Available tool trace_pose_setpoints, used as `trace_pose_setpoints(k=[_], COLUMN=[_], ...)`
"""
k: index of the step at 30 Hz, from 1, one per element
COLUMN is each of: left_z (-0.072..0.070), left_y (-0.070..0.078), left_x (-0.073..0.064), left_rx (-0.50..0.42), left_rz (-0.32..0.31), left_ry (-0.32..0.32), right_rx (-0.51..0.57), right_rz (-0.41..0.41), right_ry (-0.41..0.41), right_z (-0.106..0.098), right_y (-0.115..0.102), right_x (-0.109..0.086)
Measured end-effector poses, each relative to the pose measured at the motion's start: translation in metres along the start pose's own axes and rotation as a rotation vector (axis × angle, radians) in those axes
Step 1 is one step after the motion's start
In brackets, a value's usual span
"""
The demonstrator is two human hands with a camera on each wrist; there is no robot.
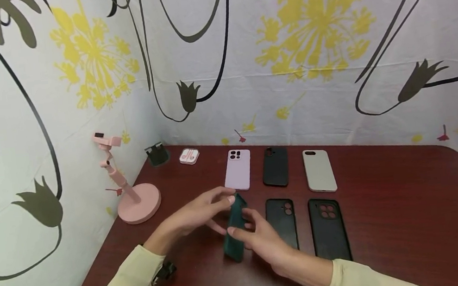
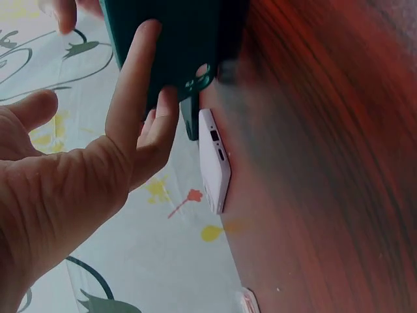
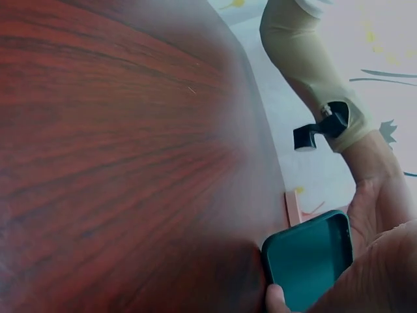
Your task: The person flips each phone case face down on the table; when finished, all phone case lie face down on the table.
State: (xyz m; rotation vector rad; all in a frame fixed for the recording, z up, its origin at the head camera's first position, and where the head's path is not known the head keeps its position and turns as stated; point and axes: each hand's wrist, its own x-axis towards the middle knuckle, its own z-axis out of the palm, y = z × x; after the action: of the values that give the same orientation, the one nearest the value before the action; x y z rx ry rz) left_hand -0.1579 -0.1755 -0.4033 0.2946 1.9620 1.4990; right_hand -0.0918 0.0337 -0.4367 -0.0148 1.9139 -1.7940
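Head: green phone case (image 1: 236, 242) up off flat, tilted, between both hands; can't tell if its lower end touches the counter (image 1: 406, 199). Right hand (image 1: 266, 244) pinches it, thumb one side, fingers the other. Left hand (image 1: 200, 212) loosely open, touching, not gripping. Progress, judged: five cases laid flat, roughly two rows; green one not yet set down. From it: lilac phone case (image 1: 237, 172) at 12, navy phone case (image 1: 275, 168) at 1, off-white phone case (image 1: 320, 173) at 2, dark-grey phone case (image 1: 281, 223) and four-hole black phone case (image 1: 330, 239) at 3. Pink stand (image 1: 139, 203) at 10, earphone box (image 1: 189, 156) at 11. Counter is reddish-brown wood, rounded far-right corner; flower-print cloth (image 1: 221, 64) behind and at 9.

Left wrist: one finger straight on the green back, thumb clear; lilac case at 5.

Right wrist: hollow side shows, thumb on rim; bare wood at 9, left sleeve (image 3: 296, 59) at 12.
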Motion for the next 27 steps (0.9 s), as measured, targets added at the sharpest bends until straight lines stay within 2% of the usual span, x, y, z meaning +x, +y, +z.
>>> trace_pose_setpoints(k=[4, 10, 16, 23, 27], left_z=[0.005, 0.008, 0.011, 0.019, 0.023], left_y=[0.003, 0.001, -0.005, -0.010, -0.010], left_x=[0.002, 0.004, 0.007, 0.006, 0.006], left_rx=[-0.012, -0.036, -0.081, -0.050, -0.067], left_rz=[0.019, 0.029, 0.028, 0.007, 0.013], left_ry=[-0.011, -0.008, -0.051, -0.076, -0.094], right_rx=[0.002, 0.073, 0.113, 0.207, 0.232], right_rz=[-0.015, 0.013, 0.003, 0.019, 0.015], right_ry=[0.006, -0.015, -0.013, -0.039, -0.041], right_z=[-0.005, -0.006, -0.008, -0.012, -0.014], right_y=[0.001, 0.000, -0.001, -0.001, -0.001], right_x=[0.004, 0.006, 0.004, -0.002, -0.004])
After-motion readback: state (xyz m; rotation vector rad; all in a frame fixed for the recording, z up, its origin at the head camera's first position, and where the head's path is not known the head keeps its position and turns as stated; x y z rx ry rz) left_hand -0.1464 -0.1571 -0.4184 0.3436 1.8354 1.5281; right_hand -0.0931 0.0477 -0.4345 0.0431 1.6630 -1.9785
